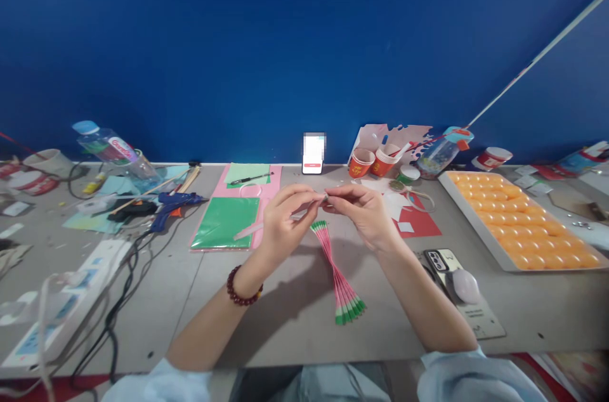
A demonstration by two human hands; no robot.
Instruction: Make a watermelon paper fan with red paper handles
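Note:
My left hand (pixel 284 219) and my right hand (pixel 365 212) meet above the grey table (pixel 295 319), fingertips pinched together on something small I cannot make out at about mid-table. A pleated pink paper fan with green and white ends (pixel 339 275) lies on the table just below the hands, running toward me. A dark red bead bracelet (pixel 240 291) circles my left wrist.
Pink and green paper sheets (pixel 228 221) with a pen lie left of the hands, a blue glue gun (pixel 174 204) and cables further left. Red paper cups (pixel 373 163), a tray of orange balls (pixel 523 221) and a phone (pixel 440 260) sit to the right.

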